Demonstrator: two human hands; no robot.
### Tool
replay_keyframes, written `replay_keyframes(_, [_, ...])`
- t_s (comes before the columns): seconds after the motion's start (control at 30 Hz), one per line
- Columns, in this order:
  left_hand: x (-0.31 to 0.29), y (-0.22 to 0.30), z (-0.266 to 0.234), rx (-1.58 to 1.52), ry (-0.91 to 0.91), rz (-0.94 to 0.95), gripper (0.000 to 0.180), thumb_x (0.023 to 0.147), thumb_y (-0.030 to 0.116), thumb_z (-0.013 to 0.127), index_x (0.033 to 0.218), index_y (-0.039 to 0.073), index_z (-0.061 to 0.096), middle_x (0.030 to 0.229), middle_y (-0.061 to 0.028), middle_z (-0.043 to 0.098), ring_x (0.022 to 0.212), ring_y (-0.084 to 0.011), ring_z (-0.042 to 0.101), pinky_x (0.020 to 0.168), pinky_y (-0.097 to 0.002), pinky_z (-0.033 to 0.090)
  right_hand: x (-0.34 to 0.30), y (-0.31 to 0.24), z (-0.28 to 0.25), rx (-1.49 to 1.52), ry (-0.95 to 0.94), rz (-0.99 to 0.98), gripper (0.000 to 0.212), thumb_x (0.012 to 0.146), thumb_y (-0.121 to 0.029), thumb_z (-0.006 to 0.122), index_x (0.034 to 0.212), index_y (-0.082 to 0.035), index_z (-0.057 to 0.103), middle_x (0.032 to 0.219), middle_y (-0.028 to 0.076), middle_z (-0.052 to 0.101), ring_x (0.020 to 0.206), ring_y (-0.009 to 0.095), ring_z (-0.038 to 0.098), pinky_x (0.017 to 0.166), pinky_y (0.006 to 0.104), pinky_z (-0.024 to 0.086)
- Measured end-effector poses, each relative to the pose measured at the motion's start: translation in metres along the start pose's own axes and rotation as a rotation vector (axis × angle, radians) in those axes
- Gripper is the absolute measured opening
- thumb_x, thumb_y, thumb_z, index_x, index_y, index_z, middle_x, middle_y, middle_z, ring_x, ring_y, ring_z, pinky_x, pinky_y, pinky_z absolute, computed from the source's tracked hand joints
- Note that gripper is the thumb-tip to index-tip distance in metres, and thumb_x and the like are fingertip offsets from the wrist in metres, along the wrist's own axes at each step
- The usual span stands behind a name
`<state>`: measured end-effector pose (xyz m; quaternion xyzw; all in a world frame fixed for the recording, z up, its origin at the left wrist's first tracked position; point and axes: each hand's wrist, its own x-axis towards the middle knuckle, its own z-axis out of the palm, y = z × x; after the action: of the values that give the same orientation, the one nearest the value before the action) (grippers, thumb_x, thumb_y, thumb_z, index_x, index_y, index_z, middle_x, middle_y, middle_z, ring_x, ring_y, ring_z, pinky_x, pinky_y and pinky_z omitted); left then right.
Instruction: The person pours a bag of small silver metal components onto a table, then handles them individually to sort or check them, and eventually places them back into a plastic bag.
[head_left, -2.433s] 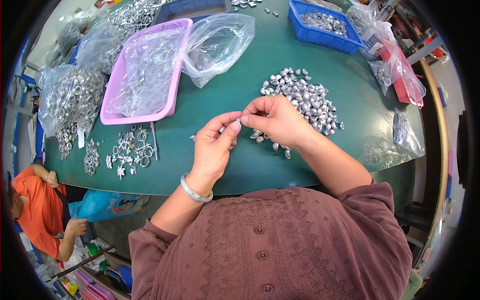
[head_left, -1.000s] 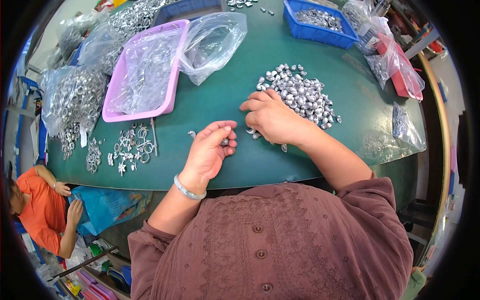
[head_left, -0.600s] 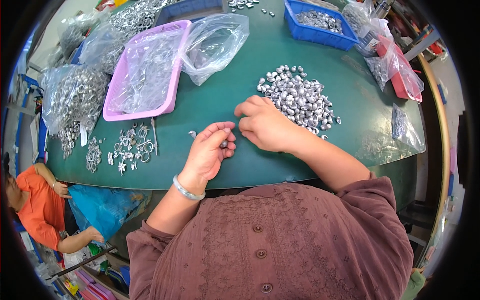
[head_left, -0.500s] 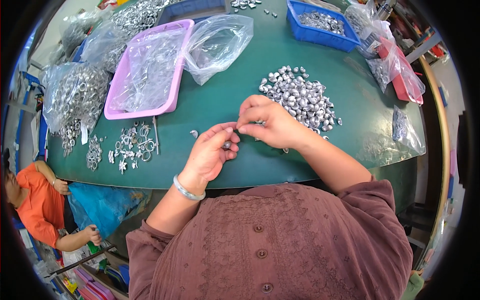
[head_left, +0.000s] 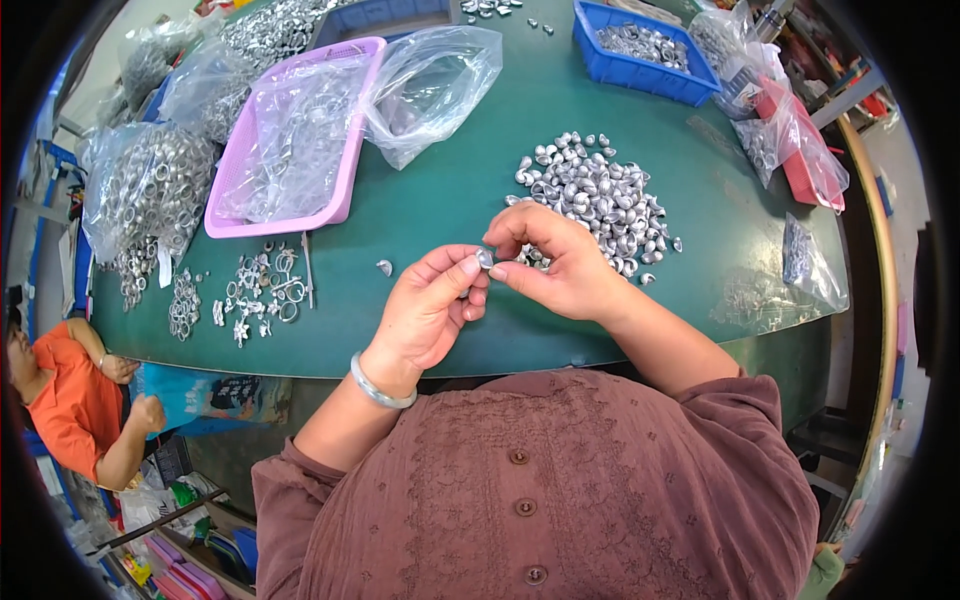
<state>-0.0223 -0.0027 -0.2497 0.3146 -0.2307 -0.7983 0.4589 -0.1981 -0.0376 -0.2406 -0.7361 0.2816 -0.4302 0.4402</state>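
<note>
Between the thumb and forefinger of my left hand [head_left: 428, 305] is a small silver shell-shaped metal piece [head_left: 485, 259]. The curled lower fingers of this hand partly hide another grey bit. My right hand [head_left: 560, 262] meets it from the other side, its thumb tip against the piece's edge and its forefinger bent just above. Beyond my right hand lies a heap of similar metal pieces [head_left: 600, 195], partly covered by that hand. A single loose piece [head_left: 384, 267] rests on the green tabletop [head_left: 440, 195], left of my left hand.
A pink basket [head_left: 345, 190] with bagged parts stands at the left, beside an open clear bag [head_left: 430, 95]. Bags of metal rings [head_left: 150, 190] and small ring parts [head_left: 265, 290] lie farther left. A blue tray [head_left: 650, 75] is back right. A person in orange [head_left: 75, 400] sits at left.
My hands have turned the small metal piece into plainer view between the fingertips. My right hand has shifted slightly right and down. The person at left has drawn a hand up.
</note>
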Motion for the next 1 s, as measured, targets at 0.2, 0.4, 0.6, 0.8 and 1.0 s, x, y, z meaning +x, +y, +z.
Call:
replay_keyframes(0.2, [0.001,0.002,0.004,-0.059,0.000,-0.055,0.013,0.086,0.016,0.052,0.090,0.004,0.056,0.075,-0.0011,0.056,0.062,-0.0078,0.048,0.051,-0.0196,0.037,0.002,-0.005,0.001,-0.074,-0.012,-0.032,0.018,0.072,-0.001,0.063,0.087,-0.002,0.053,0.084,0.006,0.054,0.067,0.013,0.055,0.060,0.0242,0.046])
replay_keyframes(0.4, [-0.002,-0.003,0.003,-0.181,0.027,-0.174,0.014,0.085,0.019,0.052,0.086,0.005,0.056,0.071,-0.0005,0.054,0.059,-0.0083,0.046,0.049,-0.0201,0.036,-0.003,-0.006,0.001,-0.042,-0.058,0.088,0.013,0.076,-0.002,0.060,0.088,-0.001,0.056,0.085,0.006,0.055,0.072,0.013,0.056,0.063,0.0242,0.045])
replay_keyframes(0.6, [0.001,-0.003,0.002,-0.227,0.057,-0.222,0.014,0.084,0.020,0.052,0.084,0.006,0.056,0.069,-0.0007,0.054,0.058,-0.0096,0.045,0.048,-0.0202,0.034,-0.001,-0.003,0.000,-0.033,-0.098,0.143,0.009,0.079,-0.005,0.059,0.087,-0.001,0.058,0.083,0.006,0.058,0.077,0.015,0.056,0.068,0.0264,0.045])
replay_keyframes(0.8, [0.003,-0.005,-0.001,-0.264,0.041,-0.239,0.018,0.085,0.022,0.050,0.082,0.005,0.055,0.069,-0.0017,0.051,0.057,-0.0096,0.042,0.047,-0.0193,0.033,-0.001,-0.001,0.001,0.005,-0.087,0.090,0.009,0.080,-0.003,0.056,0.087,0.000,0.059,0.082,0.007,0.058,0.075,0.017,0.058,0.066,0.0260,0.046])
replay_keyframes(1.0, [0.002,-0.004,-0.001,-0.259,0.017,-0.239,0.020,0.085,0.023,0.050,0.077,0.005,0.054,0.068,-0.0021,0.050,0.056,-0.0090,0.042,0.045,-0.0190,0.032,-0.001,0.002,0.000,-0.015,-0.086,0.067,0.009,0.080,-0.002,0.055,0.087,0.001,0.060,0.082,0.008,0.059,0.075,0.017,0.058,0.065,0.0263,0.047])
